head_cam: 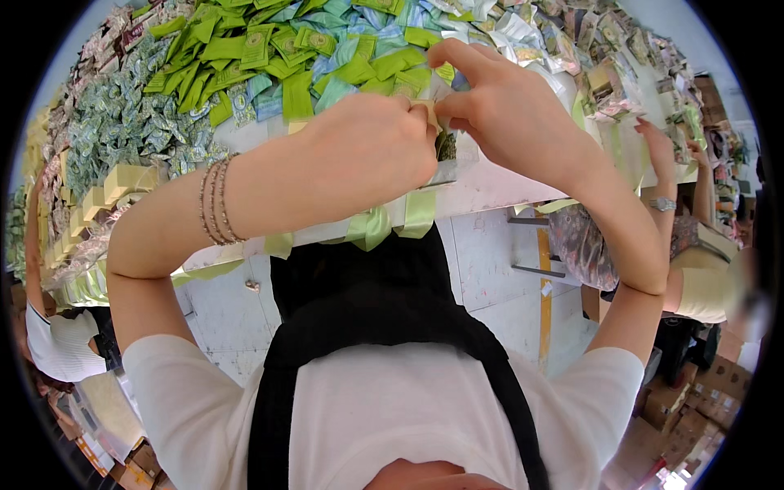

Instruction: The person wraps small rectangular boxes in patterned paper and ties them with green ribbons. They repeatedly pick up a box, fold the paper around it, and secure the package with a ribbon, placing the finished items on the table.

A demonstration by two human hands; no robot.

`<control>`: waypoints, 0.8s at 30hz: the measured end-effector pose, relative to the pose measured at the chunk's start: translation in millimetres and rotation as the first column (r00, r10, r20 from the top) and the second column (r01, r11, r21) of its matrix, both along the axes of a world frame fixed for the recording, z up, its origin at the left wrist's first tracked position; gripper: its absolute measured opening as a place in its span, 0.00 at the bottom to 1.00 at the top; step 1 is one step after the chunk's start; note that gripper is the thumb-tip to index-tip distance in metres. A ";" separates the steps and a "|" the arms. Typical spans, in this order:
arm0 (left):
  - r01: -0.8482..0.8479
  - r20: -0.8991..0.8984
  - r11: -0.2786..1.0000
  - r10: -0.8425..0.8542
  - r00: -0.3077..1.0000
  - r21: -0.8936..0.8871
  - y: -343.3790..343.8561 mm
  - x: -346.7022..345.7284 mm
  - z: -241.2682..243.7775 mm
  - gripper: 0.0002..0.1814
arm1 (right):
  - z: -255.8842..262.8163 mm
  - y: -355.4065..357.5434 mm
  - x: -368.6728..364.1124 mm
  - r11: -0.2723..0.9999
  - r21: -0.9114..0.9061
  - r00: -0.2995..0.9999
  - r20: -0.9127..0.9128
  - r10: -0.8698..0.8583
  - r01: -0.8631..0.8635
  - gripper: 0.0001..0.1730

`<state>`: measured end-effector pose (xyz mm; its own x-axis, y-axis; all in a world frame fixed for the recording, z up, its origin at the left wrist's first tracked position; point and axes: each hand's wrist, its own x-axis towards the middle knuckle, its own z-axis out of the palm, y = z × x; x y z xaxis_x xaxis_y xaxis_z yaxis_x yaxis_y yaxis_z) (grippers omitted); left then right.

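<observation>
My left hand (pixel 380 138) is curled shut on a small clear plastic packet (pixel 446 166) above the front edge of the table. A small cream box (pixel 425 110) shows partly at its knuckles, and dark greenish contents show through the plastic. My right hand (pixel 499 104) is at the packet's right side, its upper fingers spread and its lower fingertips close to the box. Whether those fingertips pinch anything is hidden. Just beyond both hands lies a heap of bright green sachets (pixel 254 46). Pale green satin ribbon (pixel 420 213) hangs over the table edge below my left hand.
Blue patterned wrapped pieces (pixel 122 122) and cream boxes (pixel 125 182) lie to the left. White sachets (pixel 520 33) and clear packets with boxes (pixel 612 89) lie to the right. A co-worker's hand (pixel 658 147) is at the right; another person's arm (pixel 33 245) is at the far left.
</observation>
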<state>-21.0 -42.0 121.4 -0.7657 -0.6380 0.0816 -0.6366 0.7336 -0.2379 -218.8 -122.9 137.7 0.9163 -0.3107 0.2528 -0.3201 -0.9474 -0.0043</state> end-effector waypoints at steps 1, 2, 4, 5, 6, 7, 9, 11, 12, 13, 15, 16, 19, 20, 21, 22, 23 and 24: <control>-0.005 -0.002 1.000 0.005 1.000 -0.010 0.1 -0.2 -1.1 0.19 | -0.3 -1.5 -1.8 0.998 0.046 0.996 0.079 0.047 -0.051 0.09; -0.010 -0.004 1.000 0.010 1.000 -0.020 0.2 -0.3 -2.0 0.19 | 1.5 -3.2 -4.7 0.996 0.047 0.992 0.109 0.071 -0.076 0.11; -0.003 -0.063 1.000 0.003 0.998 0.002 0.4 2.3 -1.3 0.19 | 7.7 -4.9 -12.8 0.995 0.001 0.989 0.112 0.099 -0.100 0.14; 0.001 -0.093 1.000 0.000 0.996 0.014 0.4 3.6 -0.5 0.18 | 11.1 -5.6 -17.6 0.994 -0.042 0.991 0.088 0.101 -0.097 0.16; -0.003 -0.088 1.000 0.004 0.996 0.021 -0.2 3.0 -0.7 0.18 | 6.1 -6.0 -23.7 0.993 -0.047 0.995 0.000 0.104 -0.104 0.16; -0.007 -0.082 1.000 0.009 0.997 0.027 -0.9 2.4 -0.7 0.17 | 0.4 -5.6 -24.7 0.993 -0.054 0.994 -0.032 0.107 -0.108 0.16; -0.020 -0.145 0.997 0.031 0.989 0.075 -3.5 1.5 3.6 0.17 | -6.0 -4.9 -24.2 0.991 -0.069 0.989 -0.099 0.109 -0.116 0.16; -0.028 -0.276 0.987 0.072 0.959 0.159 -6.9 0.9 11.9 0.17 | 3.3 -6.0 -22.2 0.994 0.012 0.979 -0.168 0.113 -0.112 0.15; -0.008 -0.319 0.989 0.057 0.946 0.151 -9.3 -0.8 10.0 0.18 | 6.2 -11.7 -22.5 0.990 0.075 0.969 -0.208 0.132 -0.118 0.15; 0.004 -0.358 0.991 0.046 0.933 0.136 -11.0 -2.1 7.0 0.20 | 10.5 -19.0 -21.0 0.983 0.133 0.957 -0.243 0.159 -0.129 0.14; 0.066 -0.410 0.990 -0.008 0.912 0.128 -21.1 -5.1 0.0 0.23 | 24.9 -83.5 -34.2 0.644 0.742 0.960 -0.005 0.280 -0.184 0.12; 0.085 -0.421 0.987 -0.021 0.907 0.134 -23.5 -3.5 -2.4 0.25 | 27.1 -117.2 -33.2 0.695 0.717 0.999 0.044 0.032 -0.054 0.12; 0.104 -0.414 0.984 -0.034 0.910 0.148 -29.2 -6.7 -8.1 0.26 | -39.0 -265.6 -40.6 0.827 -0.227 0.854 0.046 -0.518 0.514 0.13; 0.102 -0.409 0.983 -0.030 0.912 0.156 -29.9 -6.8 -9.5 0.26 | -66.7 -295.2 -42.2 0.636 -0.467 0.743 0.072 -0.665 0.614 0.13; 0.093 -0.399 0.982 -0.019 0.917 0.167 -27.0 -6.4 -8.2 0.26 | -92.1 -313.9 -42.3 0.620 -0.510 0.751 0.082 -0.655 0.596 0.13; 0.085 -0.388 0.980 -0.010 0.922 0.177 -27.4 -6.4 -5.8 0.25 | -97.7 -318.2 -38.3 0.599 -0.551 0.757 0.094 -0.647 0.581 0.13; 0.082 -0.377 0.979 -0.006 0.926 0.186 -27.9 -6.4 -3.0 0.25 | -94.1 -326.3 -39.7 0.630 -0.471 0.741 0.078 -0.667 0.617 0.12; 0.058 -0.456 0.988 0.013 0.890 0.143 -27.1 -1.9 -0.2 0.28 | -82.2 -324.6 -29.5 0.664 -0.380 0.733 0.061 -0.677 0.644 0.12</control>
<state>-22.9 -69.1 121.3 -0.6817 -0.6531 0.3298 -0.6314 0.7529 0.1859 -248.4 -447.5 55.5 0.5266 -0.7465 0.4067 -0.8461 -0.4137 0.3362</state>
